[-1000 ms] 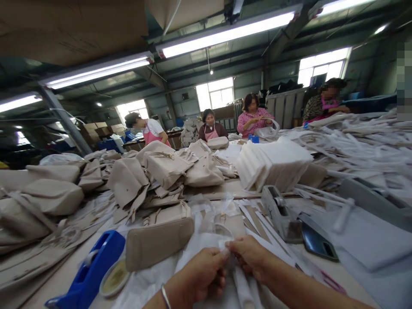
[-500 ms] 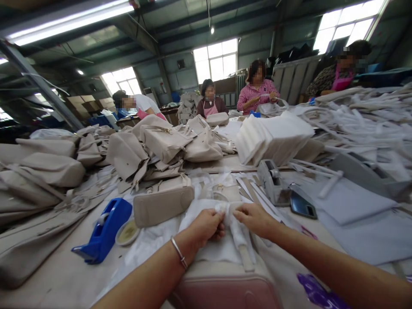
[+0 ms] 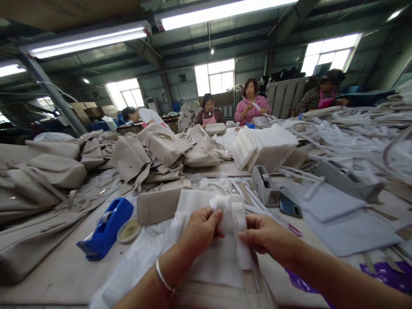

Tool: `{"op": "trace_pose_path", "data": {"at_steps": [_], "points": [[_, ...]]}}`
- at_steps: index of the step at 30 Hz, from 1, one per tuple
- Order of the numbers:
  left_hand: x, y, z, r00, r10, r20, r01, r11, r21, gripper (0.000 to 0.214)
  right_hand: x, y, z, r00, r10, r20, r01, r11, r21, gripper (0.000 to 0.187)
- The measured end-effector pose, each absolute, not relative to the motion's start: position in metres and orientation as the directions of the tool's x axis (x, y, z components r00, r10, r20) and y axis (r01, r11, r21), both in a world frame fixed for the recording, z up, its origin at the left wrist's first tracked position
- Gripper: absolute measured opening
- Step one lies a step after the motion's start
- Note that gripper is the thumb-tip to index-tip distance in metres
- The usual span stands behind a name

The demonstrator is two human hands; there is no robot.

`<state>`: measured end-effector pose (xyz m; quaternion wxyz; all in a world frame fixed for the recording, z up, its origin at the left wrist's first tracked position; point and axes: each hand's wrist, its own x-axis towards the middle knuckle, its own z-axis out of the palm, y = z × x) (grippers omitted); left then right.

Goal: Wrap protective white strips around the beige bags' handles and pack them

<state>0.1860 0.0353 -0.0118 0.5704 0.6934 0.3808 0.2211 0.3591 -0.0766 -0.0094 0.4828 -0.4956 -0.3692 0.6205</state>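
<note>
In front of me lies a beige bag (image 3: pixel 209 296), its upper part covered by a white foam sheet (image 3: pixel 214 266). My left hand (image 3: pixel 203 227) is closed, thumb and fingers pinching the bunched white sheet near its top. At the right side, my right hand (image 3: pixel 262 234) grips a white foam wrap (image 3: pixel 240 234) that runs around a beige strap (image 3: pixel 248 281). The strap's lower end sticks out of the wrap. My fingers partly hide the sheet's middle.
A blue tape dispenser (image 3: pixel 107 227) and a small round dish (image 3: pixel 129 230) stand at left. Beige bags (image 3: pixel 167 148) pile up behind. Stacked foam sheets (image 3: pixel 262 146), a grey tape dispenser (image 3: pixel 265 186) and a phone (image 3: pixel 290 202) are at right. Several co-workers sit or bend across the table.
My right hand has moved slightly right and down along the wrapped strap. The white sheet now stands higher behind my hands. My view has tilted upward.
</note>
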Motion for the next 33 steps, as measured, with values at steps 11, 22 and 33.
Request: {"op": "trace_pose_path", "data": {"at_steps": [11,22,33], "points": [[0.178,-0.006,-0.017,0.654,0.751,0.094,0.362,-0.42,0.832,0.03,0.323,-0.092,-0.015,0.24,0.968,-0.072,-0.049,-0.062,-0.997,0.025],[0.161,-0.06,-0.013,0.782,0.613,-0.112,0.296,-0.207,0.933,0.04,0.319,-0.139,-0.037,0.357,0.933,-0.05,0.018,-0.06,-0.998,0.021],[0.157,-0.075,-0.026,0.778,0.6,-0.183,0.375,-0.212,0.902,0.034,0.314,-0.141,-0.041,0.347,0.933,-0.098,0.03,-0.115,-0.993,0.019]]}}
